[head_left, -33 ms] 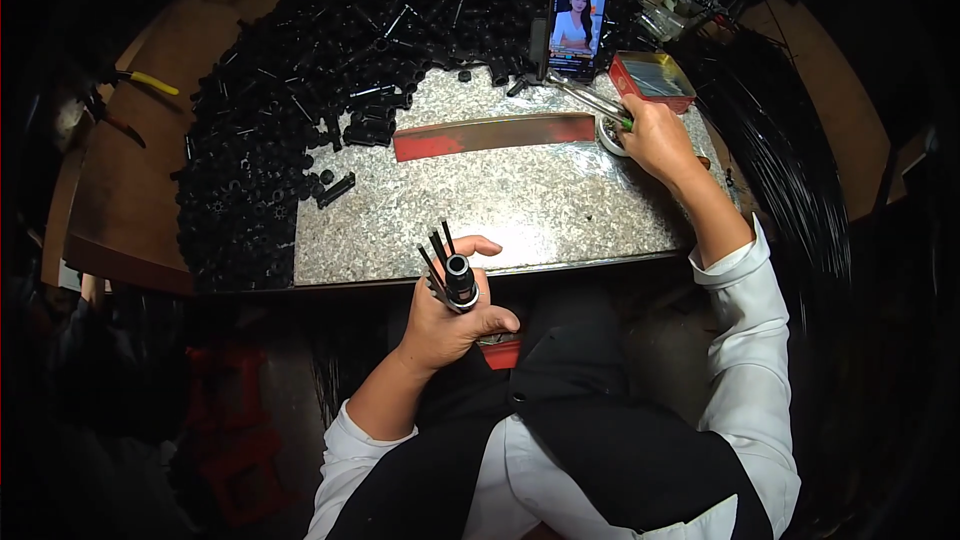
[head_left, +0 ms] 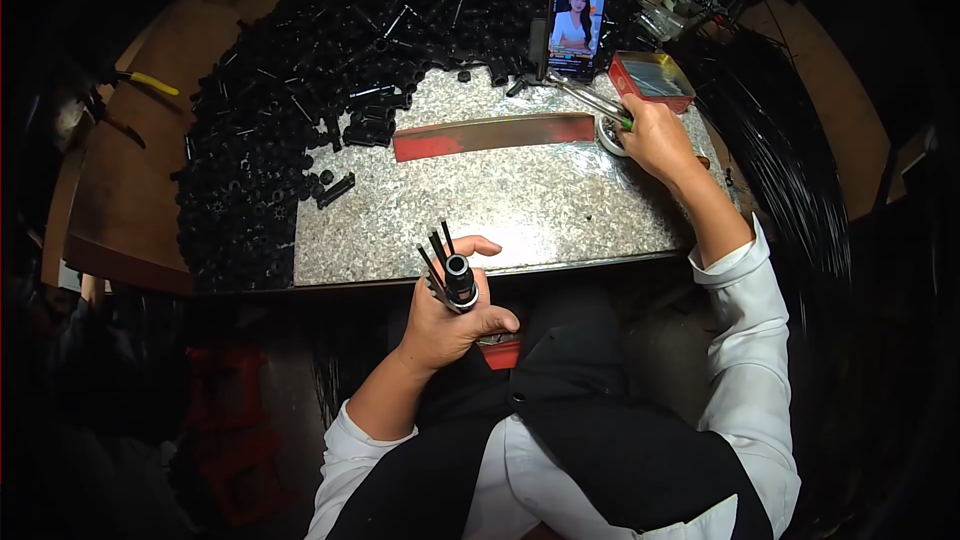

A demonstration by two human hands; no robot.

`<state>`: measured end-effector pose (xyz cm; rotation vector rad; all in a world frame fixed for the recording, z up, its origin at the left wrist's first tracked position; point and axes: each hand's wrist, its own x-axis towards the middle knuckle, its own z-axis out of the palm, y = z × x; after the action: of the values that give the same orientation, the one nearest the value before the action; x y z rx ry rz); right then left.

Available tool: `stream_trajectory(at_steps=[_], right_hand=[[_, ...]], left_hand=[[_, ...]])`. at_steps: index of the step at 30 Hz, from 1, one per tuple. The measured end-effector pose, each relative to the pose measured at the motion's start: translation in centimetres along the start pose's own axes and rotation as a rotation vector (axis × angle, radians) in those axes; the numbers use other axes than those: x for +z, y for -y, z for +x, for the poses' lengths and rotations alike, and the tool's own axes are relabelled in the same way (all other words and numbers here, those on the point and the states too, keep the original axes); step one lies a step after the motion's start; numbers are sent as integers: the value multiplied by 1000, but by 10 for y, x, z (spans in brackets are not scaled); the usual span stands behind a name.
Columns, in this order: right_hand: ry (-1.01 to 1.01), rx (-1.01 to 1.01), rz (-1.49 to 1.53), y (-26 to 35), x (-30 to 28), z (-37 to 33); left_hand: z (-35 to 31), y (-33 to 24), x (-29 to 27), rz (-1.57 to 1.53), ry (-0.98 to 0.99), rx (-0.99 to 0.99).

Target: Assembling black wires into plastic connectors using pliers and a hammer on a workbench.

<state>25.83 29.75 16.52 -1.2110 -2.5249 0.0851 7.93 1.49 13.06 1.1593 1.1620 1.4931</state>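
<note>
Above my lap, just short of the table's near edge, my left hand (head_left: 445,310) grips a black tubular part (head_left: 458,280) that points up, with a pale ring round its lower end. Several thin black rods (head_left: 437,245) stick up beside the tube. The index finger and thumb of this hand stretch out to the right. At the far right of the table, my right hand (head_left: 655,140) has its fingers bent round the green end of a long silver tool (head_left: 595,100). Under those fingers sits a small round white dish (head_left: 609,136), partly hidden.
A red flat strip (head_left: 495,137) lies across the speckled tabletop (head_left: 480,200). Behind it rises a big heap of black parts (head_left: 330,50). A propped phone (head_left: 577,25) and a red tin (head_left: 652,78) stand far right, beside long black rods (head_left: 800,160). Yellow-handled pliers (head_left: 150,82) lie left.
</note>
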Motion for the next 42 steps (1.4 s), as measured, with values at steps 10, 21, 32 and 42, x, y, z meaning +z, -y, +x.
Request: stream_trajectory(at_steps=[10,21,32,42], right_hand=[[17,6,-12,-12,11,1],[474,-139,1470,65,-25,-55],[369,-219,1295,111,-11,-84],[14,-326,1069,136,-4,-88]], left_hand=[[-1,-3,2,-44,-17,-27],[10,-11,11,-3,12,-1],[11,-14,18,94,50,10],[7,-6,7,-27,-5,42]])
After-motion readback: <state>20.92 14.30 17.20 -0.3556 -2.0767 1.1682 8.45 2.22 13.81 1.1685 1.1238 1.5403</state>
